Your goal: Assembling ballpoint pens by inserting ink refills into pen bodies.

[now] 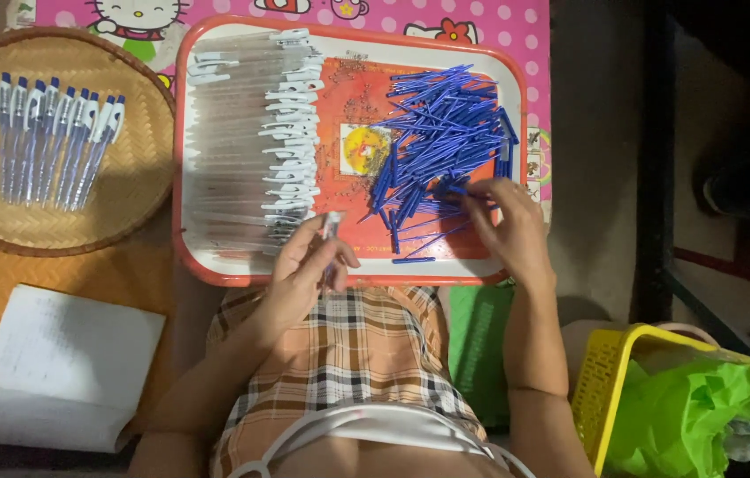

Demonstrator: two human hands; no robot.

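Observation:
A red tray [353, 274] lies in front of me. Its left half holds several clear pen barrels [247, 142] with white clips, stacked in rows. Its right half holds a heap of blue refills [441, 133]. My left hand [304, 270] grips one clear pen barrel [330, 232] upright over the tray's near edge. My right hand [503, 226] rests on the near side of the blue heap, fingertips pinching a blue refill [459, 188].
A round woven basket [140, 186] at the left holds several assembled blue-and-white pens [52, 142]. An open notebook [56, 367] lies at lower left. A yellow plastic basket [601, 381] with green bags stands at lower right. A pink patterned mat [499, 22] lies under the tray.

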